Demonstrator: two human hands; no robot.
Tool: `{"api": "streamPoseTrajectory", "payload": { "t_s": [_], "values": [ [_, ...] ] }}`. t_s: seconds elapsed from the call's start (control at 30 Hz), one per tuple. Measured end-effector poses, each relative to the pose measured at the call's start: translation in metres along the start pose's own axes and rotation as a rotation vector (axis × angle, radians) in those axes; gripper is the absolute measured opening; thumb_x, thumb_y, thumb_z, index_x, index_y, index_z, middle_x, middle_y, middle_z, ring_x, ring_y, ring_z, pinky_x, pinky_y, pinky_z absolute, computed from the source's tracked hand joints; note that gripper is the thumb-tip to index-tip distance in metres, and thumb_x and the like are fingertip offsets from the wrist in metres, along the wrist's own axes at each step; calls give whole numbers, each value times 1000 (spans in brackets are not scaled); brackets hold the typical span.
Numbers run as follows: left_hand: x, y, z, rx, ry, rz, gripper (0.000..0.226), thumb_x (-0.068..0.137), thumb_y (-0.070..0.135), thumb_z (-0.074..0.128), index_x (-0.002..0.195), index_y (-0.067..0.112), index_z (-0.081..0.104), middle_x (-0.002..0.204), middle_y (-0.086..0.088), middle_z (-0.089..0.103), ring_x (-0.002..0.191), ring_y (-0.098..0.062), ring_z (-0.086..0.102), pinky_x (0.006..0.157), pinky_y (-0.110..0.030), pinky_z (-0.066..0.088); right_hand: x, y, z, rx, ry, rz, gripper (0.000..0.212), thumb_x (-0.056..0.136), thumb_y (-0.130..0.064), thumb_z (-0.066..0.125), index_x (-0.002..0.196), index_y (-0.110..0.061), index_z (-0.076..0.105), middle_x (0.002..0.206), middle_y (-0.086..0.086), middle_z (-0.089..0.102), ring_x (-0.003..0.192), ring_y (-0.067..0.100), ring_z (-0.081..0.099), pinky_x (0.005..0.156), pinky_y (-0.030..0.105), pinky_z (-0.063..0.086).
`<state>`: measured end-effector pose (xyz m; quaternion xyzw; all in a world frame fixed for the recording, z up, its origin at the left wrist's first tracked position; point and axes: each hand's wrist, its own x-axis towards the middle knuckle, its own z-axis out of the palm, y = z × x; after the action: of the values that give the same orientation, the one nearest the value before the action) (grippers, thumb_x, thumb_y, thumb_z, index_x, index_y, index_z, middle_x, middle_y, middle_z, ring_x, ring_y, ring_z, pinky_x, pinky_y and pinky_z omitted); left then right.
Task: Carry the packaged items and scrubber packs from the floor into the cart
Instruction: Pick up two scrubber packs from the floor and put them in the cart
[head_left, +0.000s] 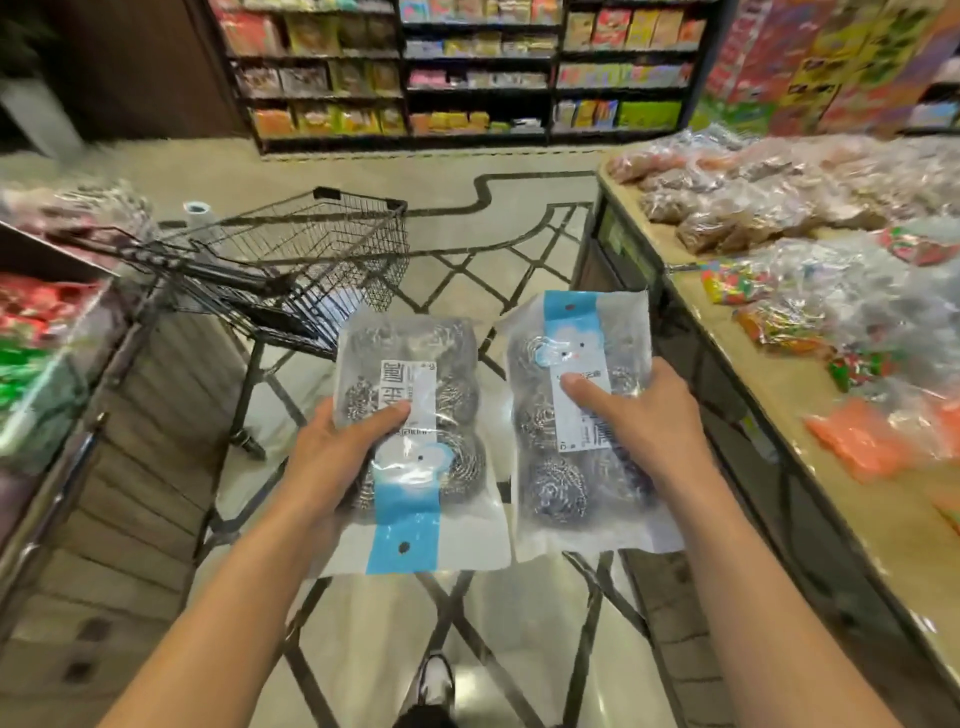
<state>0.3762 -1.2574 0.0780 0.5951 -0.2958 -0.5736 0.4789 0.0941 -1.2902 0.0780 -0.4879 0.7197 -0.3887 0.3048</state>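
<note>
I hold two clear packs of steel-wool scrubbers with blue and white labels, side by side in front of me above the floor. My left hand (337, 457) grips the left scrubber pack (415, 441), whose blue hanger end points toward me. My right hand (634, 415) grips the right scrubber pack (576, 426), thumb on its white label, blue end pointing away. The black wire shopping cart (311, 260) stands ahead to the left, just beyond the left pack. Its basket looks mostly bare; a flat dark shape lies at its bottom.
A wooden display table (753, 389) piled with bagged goods runs along the right. A lower display stand (104, 415) with red and green packs lines the left. Shelves (467, 73) of packaged goods fill the back. Patterned tile floor (467, 244) lies between; my shoe (434, 686) shows below.
</note>
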Motion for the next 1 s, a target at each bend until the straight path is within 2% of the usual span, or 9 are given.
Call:
{"api": "streamPoseTrajectory", "payload": {
  "t_s": [0.07,0.17,0.4,0.57,0.7,0.83,0.9,1.0],
  "values": [
    [37,10,-1,-2,16,12,40,88,24,82,126,23,68,101,-3,83,84,-20,81,66,-34,61,37,-13,24,-9,-38,-27,82,55,-77,79,119,-26,71,106,-8,78,97,11,74,85,38,61],
    [100,28,-5,-12,33,17,37,88,26,82,121,24,67,100,-2,83,83,-20,81,63,-34,60,94,-29,61,-12,-59,-40,83,54,-78,80,117,-25,72,104,-7,78,96,11,75,85,39,62],
    [234,73,-25,-26,96,-14,38,85,25,85,120,22,70,104,-4,83,93,-26,80,76,-37,61,208,-79,134,-38,-73,-22,88,53,-79,78,121,-24,66,112,-5,74,105,19,70,92,44,59],
    [308,103,-29,-4,153,-17,37,84,28,86,117,23,70,103,-4,83,91,-27,80,84,-48,63,280,-111,170,-73,-106,-31,70,69,-66,86,119,-22,65,111,-3,72,103,20,69,82,37,55],
    [359,126,-27,-8,213,-9,38,83,32,86,116,24,70,101,-2,83,87,-23,80,75,-43,63,340,-130,200,-61,-150,-49,68,69,-65,86,120,-23,67,107,-6,75,99,16,71,77,33,54],
    [411,143,-20,-50,263,-25,31,86,30,84,113,28,70,100,-2,82,89,-29,80,69,-58,64,405,-145,234,-62,-208,-102,63,73,-60,87,118,-22,66,104,-7,74,91,12,70,64,26,48],
    [434,150,-15,-69,287,-14,30,87,29,83,114,28,70,100,-1,83,88,-28,80,68,-56,64,437,-153,252,-50,-252,-119,62,73,-60,87,119,-23,67,103,-8,74,88,5,68,62,22,47],
    [470,161,-9,-97,363,-7,36,86,25,83,119,24,70,103,-4,82,89,-27,81,79,-53,64,484,-168,279,-48,-338,-133,62,74,-56,88,120,-22,66,105,-7,73,88,3,67,62,19,46]
  ]
}}
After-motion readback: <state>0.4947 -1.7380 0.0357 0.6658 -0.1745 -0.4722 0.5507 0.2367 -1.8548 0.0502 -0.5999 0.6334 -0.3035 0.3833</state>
